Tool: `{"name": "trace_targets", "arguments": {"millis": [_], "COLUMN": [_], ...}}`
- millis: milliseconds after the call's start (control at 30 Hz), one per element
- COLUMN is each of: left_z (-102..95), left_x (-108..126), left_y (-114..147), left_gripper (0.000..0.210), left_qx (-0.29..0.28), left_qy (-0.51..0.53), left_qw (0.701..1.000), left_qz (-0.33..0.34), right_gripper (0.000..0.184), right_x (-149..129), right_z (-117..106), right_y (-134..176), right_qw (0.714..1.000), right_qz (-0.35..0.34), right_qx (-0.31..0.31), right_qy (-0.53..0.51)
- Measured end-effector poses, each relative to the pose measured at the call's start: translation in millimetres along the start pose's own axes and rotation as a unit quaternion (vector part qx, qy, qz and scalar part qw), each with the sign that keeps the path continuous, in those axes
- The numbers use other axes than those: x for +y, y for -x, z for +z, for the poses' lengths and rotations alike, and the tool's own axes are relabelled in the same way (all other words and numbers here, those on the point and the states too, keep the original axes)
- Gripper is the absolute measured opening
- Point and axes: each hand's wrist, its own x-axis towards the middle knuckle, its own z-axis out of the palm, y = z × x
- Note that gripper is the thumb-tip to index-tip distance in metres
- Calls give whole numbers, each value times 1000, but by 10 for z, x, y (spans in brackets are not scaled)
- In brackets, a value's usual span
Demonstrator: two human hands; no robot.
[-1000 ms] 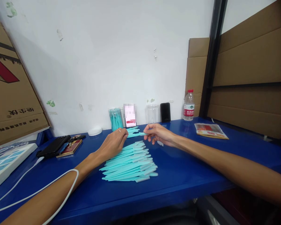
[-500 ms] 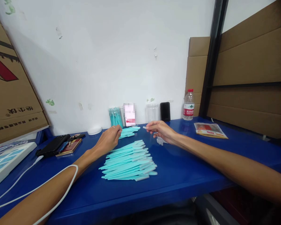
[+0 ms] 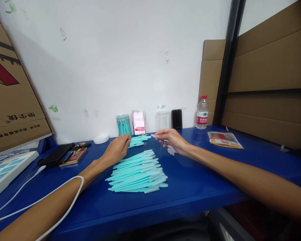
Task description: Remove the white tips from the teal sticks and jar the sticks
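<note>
My left hand [image 3: 119, 146] is closed in a pinch on a slim turquoise stick [image 3: 143, 137], whose tip points right. Behind and below that stick, a few more turquoise sticks [image 3: 136, 144] lie on the table. Opposite it, my right hand [image 3: 171, 138] pinches a small translucent cap [image 3: 154, 136] between thumb and fingertips, close to the stick's tip. Beneath my right hand lies a little heap of translucent caps [image 3: 171, 150], partly covered by the fingers. A large row of turquoise sticks with pale, capped ends [image 3: 139, 174] is spread nearer to me.
Along the wall stand a jar of turquoise sticks [image 3: 123, 125], a lit phone [image 3: 139, 123], a clear jar [image 3: 163, 121], a black phone-like slab [image 3: 176, 119] and a water bottle [image 3: 202, 113]. A white lid [image 3: 101, 139] lies left. A white cable [image 3: 81, 187] crosses my left forearm.
My right hand has shifted slightly left with the cap, bringing it closer to the stick's tip. My left hand has hardly moved.
</note>
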Motion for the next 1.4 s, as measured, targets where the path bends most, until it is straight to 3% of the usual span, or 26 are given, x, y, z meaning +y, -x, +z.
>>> {"name": "trace_targets", "arguments": {"millis": [433,800,1000,1267,1400], "left_z": [4,18,23,-55,-127], "left_x": [20,257,244,158,78], "left_y": [6,63,60,-11,-39], "left_gripper": [22,20,20,27,31], "left_qx": [-2,-16,-16,40,99], "left_qy": [2,27,33,62,74], "left_qw": [1000,999,999,997,992], "left_qz": [2,37,33,8,-38], "right_gripper": [11,13,13,9,9], "right_x": [5,28,8,-8,-7], "right_z": [25,66,69,117,129], "right_y": [15,30,41,48,77], "right_qw": [999,996,995,992,988], "right_qz": [-9,-34,-41,-42,-45], "right_qx": [-17,-61,-65,-48,-89], "right_qy": [27,57,66,112,114]}}
